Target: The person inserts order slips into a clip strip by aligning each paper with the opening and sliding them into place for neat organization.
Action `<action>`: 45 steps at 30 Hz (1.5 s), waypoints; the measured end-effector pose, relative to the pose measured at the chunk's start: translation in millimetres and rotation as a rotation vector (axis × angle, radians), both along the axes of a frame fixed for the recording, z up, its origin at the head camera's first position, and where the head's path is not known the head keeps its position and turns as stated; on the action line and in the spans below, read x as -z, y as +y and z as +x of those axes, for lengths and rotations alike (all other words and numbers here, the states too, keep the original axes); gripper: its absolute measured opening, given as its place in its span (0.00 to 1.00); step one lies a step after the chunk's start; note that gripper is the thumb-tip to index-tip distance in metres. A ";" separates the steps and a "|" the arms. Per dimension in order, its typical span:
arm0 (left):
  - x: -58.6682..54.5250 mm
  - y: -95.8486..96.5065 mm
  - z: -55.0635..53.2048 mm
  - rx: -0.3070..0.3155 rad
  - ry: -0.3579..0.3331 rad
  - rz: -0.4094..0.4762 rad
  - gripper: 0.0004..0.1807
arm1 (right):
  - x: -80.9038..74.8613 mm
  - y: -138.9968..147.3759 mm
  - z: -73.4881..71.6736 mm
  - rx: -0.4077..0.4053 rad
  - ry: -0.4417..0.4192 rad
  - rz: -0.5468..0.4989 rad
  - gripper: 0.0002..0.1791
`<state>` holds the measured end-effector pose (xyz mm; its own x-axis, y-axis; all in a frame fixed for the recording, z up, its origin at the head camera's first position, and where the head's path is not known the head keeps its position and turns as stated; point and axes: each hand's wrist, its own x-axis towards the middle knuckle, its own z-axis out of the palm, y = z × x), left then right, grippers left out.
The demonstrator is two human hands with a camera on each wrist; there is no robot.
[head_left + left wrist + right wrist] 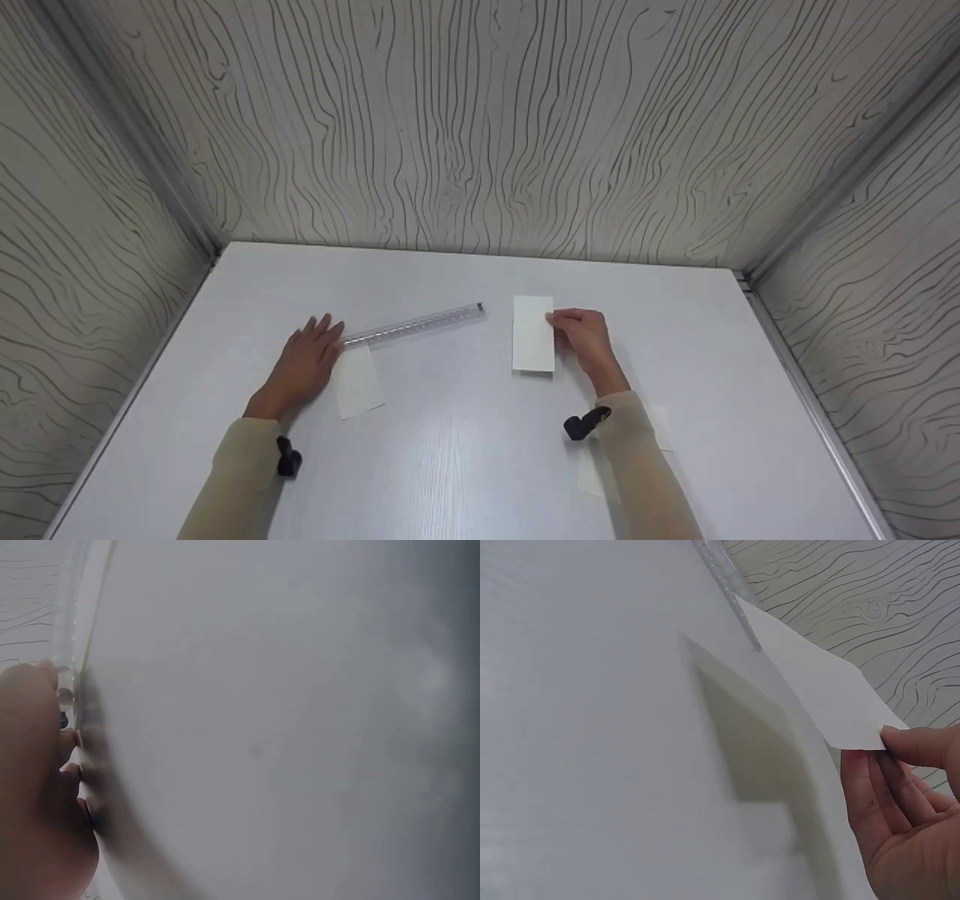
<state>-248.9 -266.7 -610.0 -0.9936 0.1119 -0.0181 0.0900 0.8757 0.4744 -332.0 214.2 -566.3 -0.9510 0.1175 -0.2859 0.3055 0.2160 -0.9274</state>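
Note:
My left hand [304, 364] lies on the white table with its fingers spread, touching the left end of a clear plastic ruler [420, 325]. Below that end, a loose piece of white paper [360, 386] lies beside the palm, its upper edge meeting the ruler. Between thumb and fingers, my right hand [589, 337] pinches the right edge of a white rectangular paper [533, 334]. In the right wrist view this paper [817, 675] is raised off the table and casts a shadow below it. The left wrist view shows the fingers [71, 776] low against the tabletop.
More pale paper pieces lie under and beside my right forearm, one at its left [596, 472] and one at its right [661, 427]. Wood-grain patterned panels [465, 135] close off the back and both sides of the table [450, 465].

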 end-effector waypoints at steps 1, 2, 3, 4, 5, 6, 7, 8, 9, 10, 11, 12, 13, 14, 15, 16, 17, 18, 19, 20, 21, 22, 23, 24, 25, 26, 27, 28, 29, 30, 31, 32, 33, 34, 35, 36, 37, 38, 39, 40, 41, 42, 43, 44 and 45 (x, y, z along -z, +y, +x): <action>-0.2 0.3 0.2 -0.003 -0.004 0.002 0.31 | 1.1 -0.8 -0.7 0.000 -0.001 0.001 0.18; -0.3 0.7 0.3 -0.005 -0.004 -0.003 0.31 | 2.0 -1.9 -1.3 0.004 -0.004 0.006 0.18; -0.5 1.1 0.5 -0.009 -0.006 -0.007 0.31 | 3.0 -2.8 -1.8 0.005 -0.008 0.006 0.18; -0.6 1.5 0.7 -0.011 -0.007 -0.009 0.31 | 4.1 -3.7 -2.1 0.006 -0.011 0.006 0.18; -0.7 1.8 0.9 -0.013 -0.009 -0.009 0.31 | 4.9 -4.6 -2.4 0.008 -0.014 0.004 0.18; -0.9 2.2 1.2 -0.014 -0.009 -0.009 0.31 | 6.0 -5.4 -2.6 0.007 -0.017 0.002 0.18; -0.9 2.0 1.3 -0.016 -0.011 -0.008 0.30 | 6.8 -6.3 -2.8 0.007 -0.019 0.001 0.18; -0.9 2.1 1.5 -0.017 -0.013 -0.008 0.30 | 7.4 -7.2 -2.9 0.009 -0.023 -0.001 0.18; -1.0 2.1 1.6 -0.016 -0.013 -0.007 0.30 | 8.1 -7.7 -3.0 0.006 -0.023 -0.002 0.18; -1.1 2.0 1.7 -0.015 -0.014 -0.005 0.31 | 8.5 -8.4 -3.1 0.006 -0.025 -0.002 0.19; -1.1 1.7 1.7 -0.014 -0.013 -0.005 0.31 | 8.8 -9.1 -3.3 0.003 -0.026 -0.004 0.19; -1.1 1.5 1.6 -0.012 -0.012 -0.003 0.31 | 9.1 -9.7 -3.4 0.002 -0.027 -0.004 0.19; -1.1 1.2 1.4 -0.011 -0.011 -0.001 0.31 | 9.0 -10.6 -3.4 0.002 -0.027 -0.005 0.19; -1.1 1.0 1.3 -0.010 -0.008 -0.001 0.31 | 9.0 -11.4 -3.6 0.003 -0.027 -0.008 0.19; -0.9 0.6 1.1 -0.007 -0.002 0.001 0.31 | 9.1 -12.2 -3.9 0.002 -0.027 -0.009 0.19; -0.7 0.3 0.8 -0.003 0.002 0.002 0.31 | 9.4 -12.7 -3.9 0.004 -0.028 -0.014 0.19; -0.3 0.0 0.5 0.000 0.007 0.003 0.31 | 9.9 -13.2 -3.9 0.003 -0.028 -0.018 0.19; 0.1 -0.2 0.1 0.000 0.008 0.003 0.31 | 10.5 -13.7 -4.0 0.004 -0.030 -0.024 0.19; 0.4 -0.4 -0.1 0.000 0.007 0.002 0.31 | 11.3 -14.2 -4.0 0.000 -0.031 -0.029 0.18; 0.9 -0.7 -0.5 0.000 0.005 0.002 0.31 | 12.4 -14.5 -4.2 -0.004 -0.033 -0.030 0.18; 1.3 -1.1 -0.9 0.002 0.003 0.001 0.31 | 13.3 -14.9 -4.1 -0.008 -0.035 -0.033 0.18; 1.8 -1.3 -0.9 0.001 -0.003 0.001 0.31 | 14.2 -15.5 -4.2 -0.013 -0.036 -0.035 0.18; 2.2 -1.6 -1.0 -0.001 -0.009 0.001 0.31 | 15.1 -16.0 -4.1 -0.015 -0.039 -0.036 0.18; 2.5 -1.7 -1.0 -0.004 -0.013 -0.002 0.32 | 15.7 -16.6 -4.1 -0.017 -0.040 -0.036 0.18; 2.6 -1.8 -0.9 -0.004 -0.013 0.000 0.31 | 16.1 -17.2 -4.1 -0.018 -0.042 -0.036 0.19; 2.9 -2.2 -0.8 -0.003 -0.010 0.003 0.31 | 16.3 -17.9 -4.1 -0.017 -0.046 -0.035 0.19; 3.0 -2.3 -0.7 -0.002 -0.005 0.006 0.31 | 16.7 -18.7 -4.1 -0.016 -0.048 -0.038 0.19; 2.9 -2.1 -0.3 -0.003 -0.002 0.010 0.31 | 16.8 -19.4 -4.2 -0.013 -0.051 -0.040 0.19; 3.0 -2.2 0.0 -0.004 0.003 0.012 0.31 | 16.9 -20.1 -4.4 -0.014 -0.054 -0.043 0.19; 3.0 -2.2 0.4 -0.004 0.009 0.013 0.30 | 16.8 -20.8 -4.7 -0.015 -0.053 -0.045 0.20; 2.7 -2.1 0.7 -0.003 0.014 0.015 0.30 | 17.1 -21.5 -4.8 -0.016 -0.053 -0.047 0.20; 2.3 -1.9 0.9 -0.002 0.017 0.017 0.30 | 17.4 -21.9 -5.0 -0.017 -0.050 -0.045 0.20; 2.1 -1.7 1.0 -0.002 0.017 0.015 0.30 | 17.6 -22.5 -5.2 -0.018 -0.048 -0.044 0.20; 1.9 -1.7 1.1 -0.001 0.019 0.013 0.30 | 17.9 -22.9 -5.5 -0.017 -0.048 -0.041 0.20; 1.9 -1.7 1.0 -0.001 0.019 0.013 0.30 | 18.4 -23.4 -5.7 -0.018 -0.046 -0.038 0.20; 1.5 -1.6 1.0 -0.001 0.019 0.014 0.30 | 18.6 -24.0 -5.8 -0.020 -0.043 -0.034 0.20; 1.2 -1.5 1.1 -0.004 0.018 0.014 0.30 | 19.0 -24.8 -5.8 -0.022 -0.042 -0.034 0.19; 1.0 -1.5 1.0 -0.004 0.016 0.016 0.30 | 19.1 -25.3 -5.9 -0.022 -0.041 -0.035 0.19; 0.9 -1.6 1.0 -0.006 0.013 0.016 0.30 | 19.4 -26.0 -6.0 -0.024 -0.040 -0.038 0.19; 0.9 -1.7 1.0 -0.005 0.012 0.016 0.30 | 19.6 -26.5 -6.0 -0.026 -0.038 -0.039 0.18; 1.0 -1.7 0.7 -0.007 0.005 0.017 0.30 | 19.4 -27.0 -5.8 -0.027 -0.036 -0.039 0.18; 1.1 -1.9 0.6 -0.007 0.001 0.016 0.31 | 19.2 -27.6 -5.9 -0.027 -0.034 -0.042 0.18; 1.5 -2.1 0.3 -0.009 -0.003 0.016 0.31 | 19.1 -27.9 -6.0 -0.028 -0.033 -0.042 0.18; 1.9 -2.4 -0.1 -0.008 -0.008 0.016 0.31 | 19.0 -28.2 -6.2 -0.028 -0.034 -0.041 0.18; 2.4 -2.7 -0.5 -0.007 -0.010 0.016 0.31 | 18.8 -28.6 -6.3 -0.028 -0.035 -0.036 0.18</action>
